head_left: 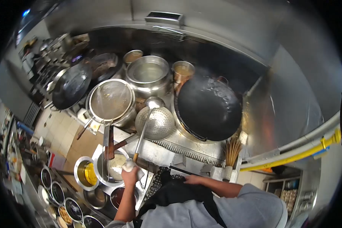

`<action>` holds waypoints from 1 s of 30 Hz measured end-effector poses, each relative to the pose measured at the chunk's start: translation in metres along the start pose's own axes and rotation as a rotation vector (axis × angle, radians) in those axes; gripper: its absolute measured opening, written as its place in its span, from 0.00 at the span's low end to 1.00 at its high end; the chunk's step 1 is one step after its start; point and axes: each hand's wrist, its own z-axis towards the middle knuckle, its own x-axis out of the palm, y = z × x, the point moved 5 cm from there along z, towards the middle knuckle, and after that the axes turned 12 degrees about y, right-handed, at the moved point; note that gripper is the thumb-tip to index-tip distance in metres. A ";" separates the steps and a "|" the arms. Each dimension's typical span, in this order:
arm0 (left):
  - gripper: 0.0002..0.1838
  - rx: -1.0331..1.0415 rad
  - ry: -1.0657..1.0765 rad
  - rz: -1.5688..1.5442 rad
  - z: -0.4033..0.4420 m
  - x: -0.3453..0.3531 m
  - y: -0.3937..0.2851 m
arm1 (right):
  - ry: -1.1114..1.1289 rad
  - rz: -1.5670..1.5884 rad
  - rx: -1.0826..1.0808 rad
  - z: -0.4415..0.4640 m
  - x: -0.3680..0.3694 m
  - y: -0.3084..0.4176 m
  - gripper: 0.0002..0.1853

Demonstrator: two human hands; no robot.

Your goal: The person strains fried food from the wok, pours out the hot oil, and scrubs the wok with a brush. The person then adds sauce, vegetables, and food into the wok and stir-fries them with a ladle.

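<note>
My left hand [129, 176] is closed around a bunched white cloth [130, 166]. The wooden handle end of a long ladle [143, 133] meets that cloth; I cannot tell if my fingers also grip it. The ladle's bowl lies above a round perforated skimmer [161, 123]. My right hand [192, 179] is low in front of the black apron [174, 193], by the stove's front edge, fingers pointing left and loosely stretched out. Past the stove edge, a large black wok [209, 110] sits on the burner with light steam over it.
A strainer [112, 99] rests on a pot, beside a large pot of liquid [147, 71]. A bamboo brush [232, 150] stands at right, near a yellow pipe [292, 156]. Bowls, including one with yellow liquid [90, 174], line the left. A person [29, 62] stands far left.
</note>
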 end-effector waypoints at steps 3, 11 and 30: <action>0.26 0.272 -0.198 0.441 -0.032 0.047 -0.070 | -0.126 0.103 0.177 0.008 0.052 -0.073 0.44; 0.39 0.195 -0.002 0.963 0.034 0.161 -0.046 | -0.259 -0.079 0.569 -0.021 0.101 -0.115 0.43; 0.12 0.662 -0.265 -0.205 -0.166 -0.050 -0.195 | -0.042 1.452 -0.751 -0.087 -0.187 0.355 0.11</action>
